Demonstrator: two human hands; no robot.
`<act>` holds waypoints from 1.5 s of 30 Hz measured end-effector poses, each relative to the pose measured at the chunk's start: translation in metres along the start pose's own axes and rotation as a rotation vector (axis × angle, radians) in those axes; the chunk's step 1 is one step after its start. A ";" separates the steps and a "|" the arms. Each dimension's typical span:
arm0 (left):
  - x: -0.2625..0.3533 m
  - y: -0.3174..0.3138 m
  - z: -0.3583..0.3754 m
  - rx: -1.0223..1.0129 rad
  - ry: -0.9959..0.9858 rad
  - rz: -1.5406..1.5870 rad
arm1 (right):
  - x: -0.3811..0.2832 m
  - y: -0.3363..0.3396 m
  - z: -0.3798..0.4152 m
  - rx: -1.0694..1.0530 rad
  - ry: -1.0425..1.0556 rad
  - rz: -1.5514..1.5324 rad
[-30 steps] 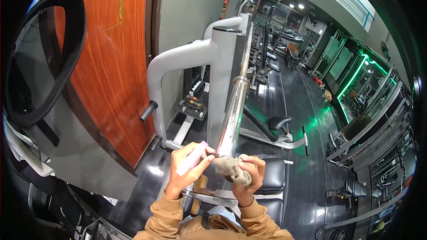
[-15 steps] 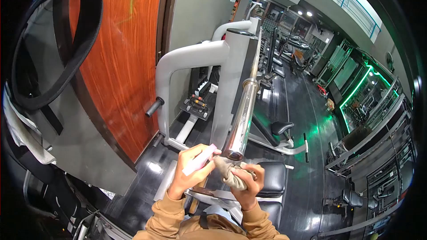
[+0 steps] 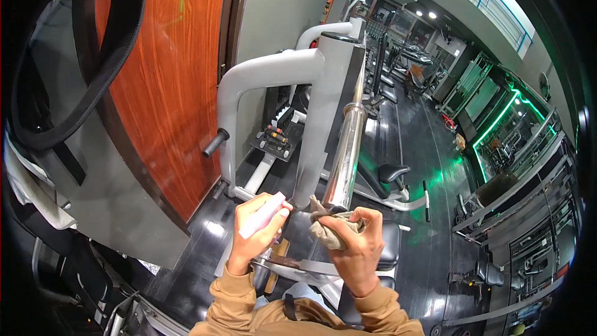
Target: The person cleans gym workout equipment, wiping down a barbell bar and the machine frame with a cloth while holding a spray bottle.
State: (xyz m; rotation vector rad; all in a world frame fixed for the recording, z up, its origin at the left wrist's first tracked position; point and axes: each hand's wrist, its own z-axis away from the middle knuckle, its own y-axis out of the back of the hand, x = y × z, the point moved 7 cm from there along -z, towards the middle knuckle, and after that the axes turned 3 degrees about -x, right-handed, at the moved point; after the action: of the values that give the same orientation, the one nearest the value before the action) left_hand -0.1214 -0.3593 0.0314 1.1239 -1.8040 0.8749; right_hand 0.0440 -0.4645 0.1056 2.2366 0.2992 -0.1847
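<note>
My left hand (image 3: 254, 236) is closed around a pale pink, flat-sided item (image 3: 263, 216) just left of the barbell's lower end. A crumpled beige cloth (image 3: 329, 229) is gripped in my right hand (image 3: 360, 246), its upper edge against the end of the shiny metal barbell sleeve (image 3: 344, 171). The barbell runs away from me beside a grey upright post (image 3: 320, 112). Part of the sleeve's end is hidden by the cloth.
A curved grey machine frame (image 3: 255, 81) stands ahead to the left, before a reddish wooden door (image 3: 161, 87). Black padded bench (image 3: 390, 246) is at right, near my right hand. A black strap loop (image 3: 118, 56) hangs at upper left. Gym machines line the background.
My left hand has shifted left, away from the cloth. My right hand has moved slightly right and up, and the cloth now touches the sleeve's end. The view has shifted a little.
</note>
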 end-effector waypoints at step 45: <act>-0.014 0.029 0.001 -0.021 0.145 0.117 | -0.015 -0.081 -0.150 -1.260 0.534 0.468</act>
State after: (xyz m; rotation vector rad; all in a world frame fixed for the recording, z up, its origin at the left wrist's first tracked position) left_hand -0.1444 -0.3447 0.0149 0.9243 -1.7684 0.9786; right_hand 0.0121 -0.3007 0.1431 0.9994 0.0951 0.6875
